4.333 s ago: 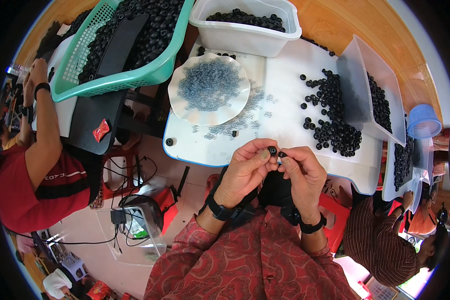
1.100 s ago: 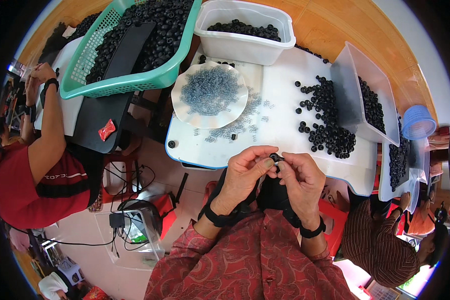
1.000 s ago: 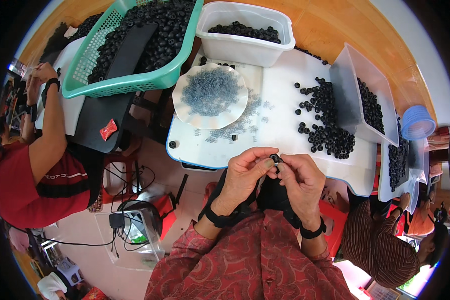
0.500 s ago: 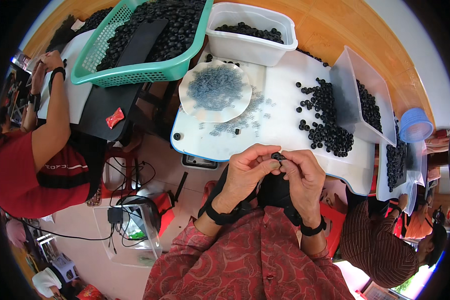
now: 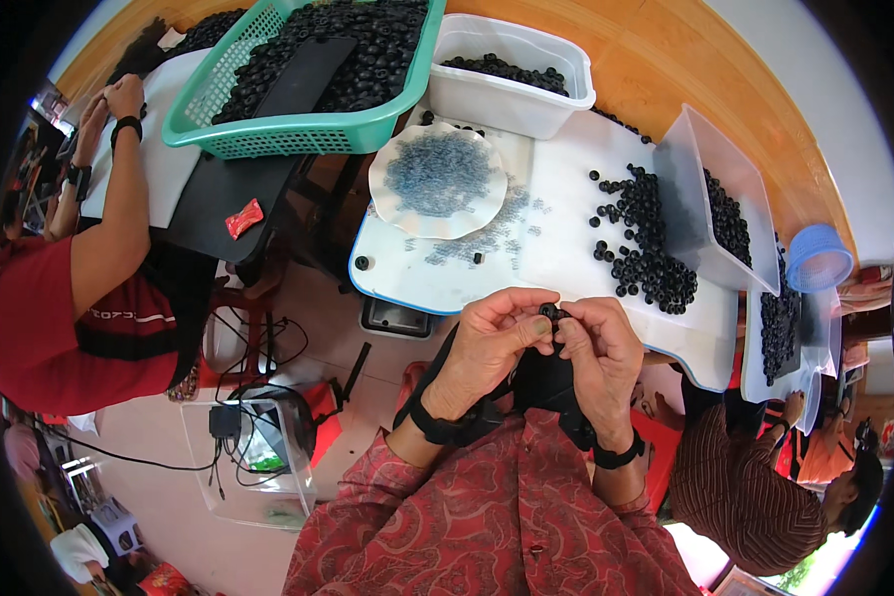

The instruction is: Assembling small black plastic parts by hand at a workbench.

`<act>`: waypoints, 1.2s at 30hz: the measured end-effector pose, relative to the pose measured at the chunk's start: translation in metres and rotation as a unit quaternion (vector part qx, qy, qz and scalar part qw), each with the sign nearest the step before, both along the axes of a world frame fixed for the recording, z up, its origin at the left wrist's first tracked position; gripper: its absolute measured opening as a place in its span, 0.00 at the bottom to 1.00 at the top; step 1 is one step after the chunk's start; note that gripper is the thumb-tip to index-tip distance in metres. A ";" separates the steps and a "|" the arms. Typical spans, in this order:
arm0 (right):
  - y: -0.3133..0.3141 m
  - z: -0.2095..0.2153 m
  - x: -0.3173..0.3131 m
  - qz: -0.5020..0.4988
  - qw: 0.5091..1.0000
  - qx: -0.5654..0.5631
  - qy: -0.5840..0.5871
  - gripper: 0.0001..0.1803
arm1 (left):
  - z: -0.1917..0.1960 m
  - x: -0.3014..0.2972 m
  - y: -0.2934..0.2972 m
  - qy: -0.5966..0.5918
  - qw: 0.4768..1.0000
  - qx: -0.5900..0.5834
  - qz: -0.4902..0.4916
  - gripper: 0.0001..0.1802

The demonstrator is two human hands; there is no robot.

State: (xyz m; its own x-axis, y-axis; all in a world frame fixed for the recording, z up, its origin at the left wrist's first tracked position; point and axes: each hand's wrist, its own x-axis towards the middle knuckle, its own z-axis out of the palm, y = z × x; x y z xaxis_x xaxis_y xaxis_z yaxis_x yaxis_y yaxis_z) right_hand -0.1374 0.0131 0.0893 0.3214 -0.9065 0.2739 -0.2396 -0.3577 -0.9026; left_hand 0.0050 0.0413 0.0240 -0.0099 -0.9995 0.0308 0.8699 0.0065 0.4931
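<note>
room: busy workshop, wood-coloured wall [image 5: 646, 60] behind, pink tiled floor [image 5: 368, 437] below, and a white table [image 5: 566, 253] right up front.
left hand: here it is, left hand [image 5: 482, 343] with thumb and forefinger pinching a small black piece [image 5: 549, 312].
right hand: and the right hand [image 5: 606, 348] meets it, thumb and fingertips pressed together on the piece's right side; whether a second bit hides there, can't tell.
black piece: held between both hands, just off the table's near edge, above the lap.
plate: a wavy white plate [image 5: 392, 209] of tiny clear bits [image 5: 437, 177], more scattered around it.
loose pile: black beads [image 5: 656, 278] on the table's right, beside a see-through bin [image 5: 685, 189].
far side: white tub [image 5: 507, 104] and green basket [image 5: 298, 141], both carrying black pieces.
neighbours: one person in a red shirt [image 5: 35, 338] at left, another in a striped top [image 5: 735, 487] at right.
</note>
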 end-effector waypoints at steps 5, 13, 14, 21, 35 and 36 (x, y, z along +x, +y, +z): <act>0.002 0.002 0.000 0.006 0.999 0.032 -0.039 0.06 | -0.003 -0.001 0.000 0.048 0.999 -0.010 -0.009 0.18; 0.000 0.003 0.002 0.016 0.999 0.020 -0.040 0.07 | -0.005 0.000 -0.003 0.102 0.994 -0.026 -0.021 0.18; 0.000 0.003 0.002 0.014 0.999 0.018 -0.039 0.07 | -0.005 0.000 -0.003 0.102 0.994 -0.026 -0.021 0.18; -0.004 0.001 0.003 0.008 1.000 -0.004 -0.016 0.06 | -0.004 0.001 -0.005 0.080 0.997 -0.016 -0.016 0.18; -0.011 -0.002 0.002 -0.011 0.996 -0.060 0.060 0.06 | -0.006 0.000 -0.010 0.001 1.000 -0.002 0.001 0.17; -0.011 -0.003 0.003 -0.015 0.994 -0.078 0.071 0.07 | -0.006 0.000 -0.009 -0.047 0.999 0.008 0.015 0.17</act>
State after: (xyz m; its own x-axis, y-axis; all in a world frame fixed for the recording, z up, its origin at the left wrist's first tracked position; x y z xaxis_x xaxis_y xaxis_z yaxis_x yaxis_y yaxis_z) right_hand -0.1348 0.0017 0.0866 0.3410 -0.8660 0.3658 -0.3726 -0.4818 -0.7931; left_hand 0.0051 0.0320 0.0177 0.0174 -0.9997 0.0161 0.8198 0.0235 0.5722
